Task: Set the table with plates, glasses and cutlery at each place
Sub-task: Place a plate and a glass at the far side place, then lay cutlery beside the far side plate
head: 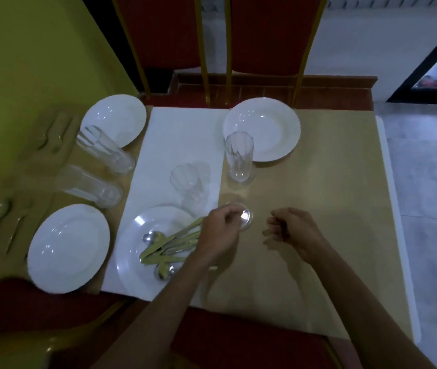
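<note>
Watching the head feed, I have the left hand gripping a clear tumbler from above, fingers curled round it, so I look almost straight down into it. It is at the near side of the tan table, just right of the white runner. I cannot tell whether its base is on the table. I judge this to be the near right place, the one with no plate in front of it, which is why the glass is held there. The right hand hovers near it, curled into a loose fist with nothing in it that I can make out.

Just left of the gripping hand, the serving plate lies on the runner's near end with the gold cutlery pile on it. The handles run under the left wrist, so a careless pull back could scatter them. A second tumbler stands on the runner close behind that plate. A tall glass stands at the near rim of the far right plate. Two more plates, far left and near left, each have a glass beside them. Blurred cutlery lies at the table's left edge. Red chairs stand at the far side.
</note>
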`<state>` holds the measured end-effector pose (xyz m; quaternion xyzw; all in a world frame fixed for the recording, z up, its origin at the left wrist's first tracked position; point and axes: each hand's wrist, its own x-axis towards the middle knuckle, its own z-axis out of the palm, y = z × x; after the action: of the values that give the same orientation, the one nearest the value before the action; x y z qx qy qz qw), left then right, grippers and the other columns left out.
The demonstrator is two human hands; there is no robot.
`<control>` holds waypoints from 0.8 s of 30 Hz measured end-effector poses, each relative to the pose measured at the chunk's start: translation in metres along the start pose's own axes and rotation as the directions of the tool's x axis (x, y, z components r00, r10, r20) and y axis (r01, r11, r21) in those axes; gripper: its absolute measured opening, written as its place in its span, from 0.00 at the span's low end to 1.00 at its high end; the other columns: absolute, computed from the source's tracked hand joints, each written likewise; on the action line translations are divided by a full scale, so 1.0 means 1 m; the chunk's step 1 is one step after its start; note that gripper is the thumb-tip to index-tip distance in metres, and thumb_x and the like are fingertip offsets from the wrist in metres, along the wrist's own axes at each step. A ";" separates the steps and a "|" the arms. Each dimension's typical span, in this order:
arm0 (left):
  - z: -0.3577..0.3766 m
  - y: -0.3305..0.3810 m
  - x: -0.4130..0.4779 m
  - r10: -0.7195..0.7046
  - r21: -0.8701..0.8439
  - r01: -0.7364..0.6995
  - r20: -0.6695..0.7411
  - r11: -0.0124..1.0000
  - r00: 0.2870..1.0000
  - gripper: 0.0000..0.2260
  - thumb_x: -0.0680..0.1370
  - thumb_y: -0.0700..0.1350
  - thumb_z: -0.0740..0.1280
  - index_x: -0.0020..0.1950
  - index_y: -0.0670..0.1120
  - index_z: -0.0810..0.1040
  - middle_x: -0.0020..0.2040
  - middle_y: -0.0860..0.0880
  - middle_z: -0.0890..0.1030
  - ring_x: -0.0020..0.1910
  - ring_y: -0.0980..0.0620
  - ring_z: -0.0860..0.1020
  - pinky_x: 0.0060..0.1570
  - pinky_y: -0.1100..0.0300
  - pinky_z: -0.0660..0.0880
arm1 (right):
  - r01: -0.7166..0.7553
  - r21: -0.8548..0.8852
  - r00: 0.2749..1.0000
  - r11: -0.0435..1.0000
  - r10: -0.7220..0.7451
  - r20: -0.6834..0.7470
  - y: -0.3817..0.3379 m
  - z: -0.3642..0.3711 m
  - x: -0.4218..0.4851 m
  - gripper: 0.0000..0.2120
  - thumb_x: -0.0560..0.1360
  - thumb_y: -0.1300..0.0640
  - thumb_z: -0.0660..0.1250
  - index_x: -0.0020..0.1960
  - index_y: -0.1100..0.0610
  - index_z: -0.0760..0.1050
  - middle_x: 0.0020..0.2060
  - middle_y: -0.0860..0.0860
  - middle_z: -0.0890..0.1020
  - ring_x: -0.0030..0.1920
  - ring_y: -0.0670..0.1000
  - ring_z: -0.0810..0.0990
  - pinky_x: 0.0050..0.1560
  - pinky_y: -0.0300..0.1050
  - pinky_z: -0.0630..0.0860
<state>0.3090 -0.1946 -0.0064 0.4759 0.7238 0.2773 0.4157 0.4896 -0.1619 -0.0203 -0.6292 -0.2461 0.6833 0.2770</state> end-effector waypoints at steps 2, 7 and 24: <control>-0.022 -0.008 -0.004 -0.040 0.052 0.041 -0.011 0.998 0.999 0.10 0.78 0.42 0.66 0.54 0.52 0.85 0.52 0.55 0.85 0.47 0.60 0.81 0.49 0.69 0.75 | 0.019 -0.098 0.998 0.995 -0.012 0.065 0.009 0.020 -0.013 0.04 0.79 0.63 0.64 0.45 0.60 0.76 0.35 0.55 0.80 0.27 0.50 0.75 0.29 0.42 0.74; -0.074 -0.048 -0.004 -0.118 0.241 0.136 -0.087 0.961 0.989 0.10 0.77 0.42 0.66 0.53 0.49 0.86 0.52 0.53 0.85 0.52 0.56 0.80 0.52 0.69 0.70 | 0.061 -0.305 0.983 0.950 -0.005 0.181 0.032 0.070 -0.036 0.06 0.81 0.60 0.64 0.46 0.60 0.76 0.38 0.56 0.82 0.32 0.52 0.80 0.30 0.41 0.75; -0.125 -0.102 -0.007 -0.087 0.368 0.050 0.084 0.929 0.993 0.14 0.74 0.38 0.65 0.58 0.47 0.81 0.57 0.48 0.82 0.56 0.48 0.79 0.55 0.62 0.73 | 0.188 -0.810 0.974 0.556 -0.210 0.083 0.086 0.127 -0.050 0.06 0.75 0.55 0.67 0.50 0.54 0.79 0.48 0.51 0.83 0.49 0.52 0.80 0.52 0.49 0.78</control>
<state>0.1555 -0.2416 -0.0231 0.5322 0.7574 0.0995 0.3648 0.3603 -0.2571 -0.0322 -0.6619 -0.5974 0.4513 0.0362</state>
